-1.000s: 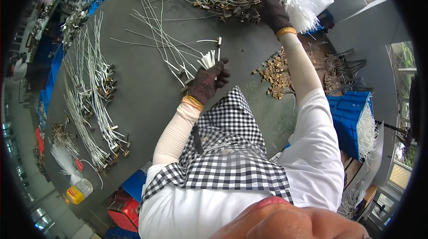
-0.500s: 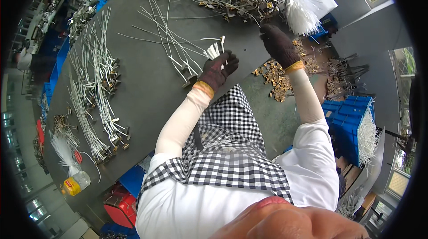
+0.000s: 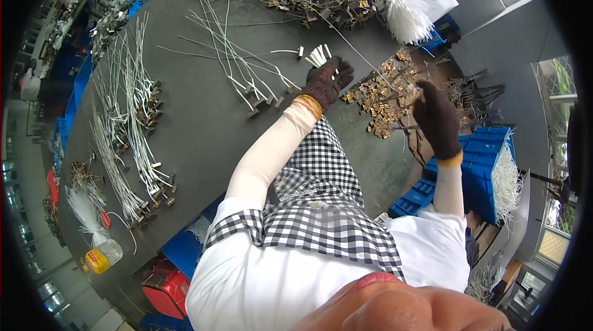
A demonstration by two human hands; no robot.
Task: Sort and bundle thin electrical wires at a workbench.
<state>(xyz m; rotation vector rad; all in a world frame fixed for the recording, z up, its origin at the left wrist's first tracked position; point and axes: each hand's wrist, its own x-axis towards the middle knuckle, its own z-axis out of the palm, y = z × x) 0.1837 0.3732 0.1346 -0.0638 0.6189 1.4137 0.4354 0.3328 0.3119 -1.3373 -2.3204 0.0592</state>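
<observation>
My left hand (image 3: 328,81), in a dark knitted glove, is closed around a bunch of short white tubes (image 3: 317,55) just above the near side of the grey table. My right hand (image 3: 437,118), gloved likewise, is closed out to the right. A thin white wire (image 3: 355,47) runs slantwise toward its fingers from a big pile of wires with small metal-and-black end pieces (image 3: 346,4); the grip itself is partly hidden. Left of my left hand lie several loose white wires with end pieces (image 3: 250,93) and one short wire piece (image 3: 287,52).
Bundles of wires (image 3: 133,127) lie on the left of the table (image 3: 204,121), beside a bottle with a yellow label (image 3: 104,255). Small brass-coloured parts (image 3: 383,99) are heaped at the right. A blue crate (image 3: 482,167) of white strands stands lower right.
My right hand has moved right and toward me, away from the big pile, and a wire now stretches out behind it. My left hand has shifted right with the white tubes.
</observation>
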